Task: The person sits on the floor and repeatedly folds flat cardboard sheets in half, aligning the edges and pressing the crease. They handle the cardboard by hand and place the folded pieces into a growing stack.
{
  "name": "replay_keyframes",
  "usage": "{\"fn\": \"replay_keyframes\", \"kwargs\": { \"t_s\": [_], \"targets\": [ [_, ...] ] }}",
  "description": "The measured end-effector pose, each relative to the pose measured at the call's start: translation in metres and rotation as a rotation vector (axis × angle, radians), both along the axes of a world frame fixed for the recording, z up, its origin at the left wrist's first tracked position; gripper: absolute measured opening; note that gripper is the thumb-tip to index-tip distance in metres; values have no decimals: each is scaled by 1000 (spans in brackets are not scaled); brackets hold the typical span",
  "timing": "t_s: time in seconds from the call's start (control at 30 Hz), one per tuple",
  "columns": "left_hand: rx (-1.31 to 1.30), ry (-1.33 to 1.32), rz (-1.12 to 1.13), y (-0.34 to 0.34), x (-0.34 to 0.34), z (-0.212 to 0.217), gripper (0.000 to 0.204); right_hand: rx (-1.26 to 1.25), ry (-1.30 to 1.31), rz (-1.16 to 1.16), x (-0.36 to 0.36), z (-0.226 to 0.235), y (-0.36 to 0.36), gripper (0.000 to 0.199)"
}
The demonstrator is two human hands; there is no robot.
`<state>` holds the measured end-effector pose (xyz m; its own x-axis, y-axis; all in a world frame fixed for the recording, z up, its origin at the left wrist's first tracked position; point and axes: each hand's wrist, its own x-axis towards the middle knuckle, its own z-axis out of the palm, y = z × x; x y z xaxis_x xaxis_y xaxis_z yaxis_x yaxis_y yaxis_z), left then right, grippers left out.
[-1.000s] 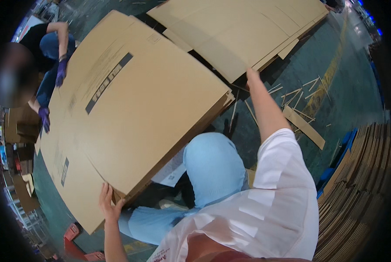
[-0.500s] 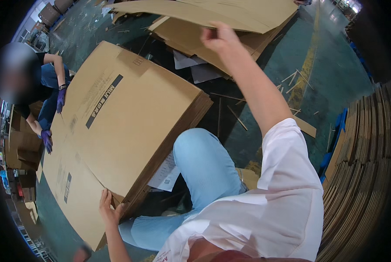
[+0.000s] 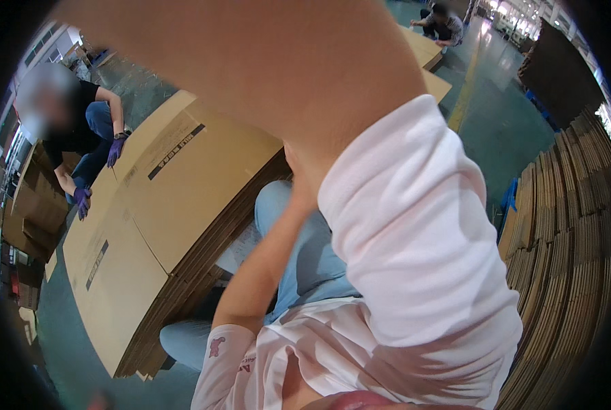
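The right arm (image 3: 264,75), which reached far to the loose cardboard sheets before, is now raised close across the camera, and its hand is out of view. The left hand has left the near corner of the flattened box stack (image 3: 175,225); its forearm (image 3: 264,266) now rises toward the right arm.

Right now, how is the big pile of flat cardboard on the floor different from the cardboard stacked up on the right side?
The flat cardboard stack lies level on the floor, broad faces up, with dark printed marks. The cardboard at the right stands on edge, showing only thin rims and no print. The flat stack has a person's purple-gloved hand at it; the standing one is untouched. Both are brown.
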<state>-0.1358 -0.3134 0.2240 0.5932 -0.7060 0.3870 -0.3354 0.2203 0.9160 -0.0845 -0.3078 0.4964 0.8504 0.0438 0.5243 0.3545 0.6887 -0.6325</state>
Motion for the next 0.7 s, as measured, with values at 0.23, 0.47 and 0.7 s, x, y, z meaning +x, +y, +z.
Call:
{"fn": "replay_keyframes", "kwargs": {
  "t_s": [0.23, 0.47, 0.7],
  "targets": [
    [-37, -169, 386, -35, -17, -80, 113, -723, -22, -1210, -32, 17, -179, 57],
    [111, -159, 285, -17, -13, -87, 121, -1387, 497, -1877, -92, -133, -463, 77],
    [170, -140, 162, -23, -6, -78, 110, -1345, 1168, -1056, -189, -523, -455, 71]
  ]
}}
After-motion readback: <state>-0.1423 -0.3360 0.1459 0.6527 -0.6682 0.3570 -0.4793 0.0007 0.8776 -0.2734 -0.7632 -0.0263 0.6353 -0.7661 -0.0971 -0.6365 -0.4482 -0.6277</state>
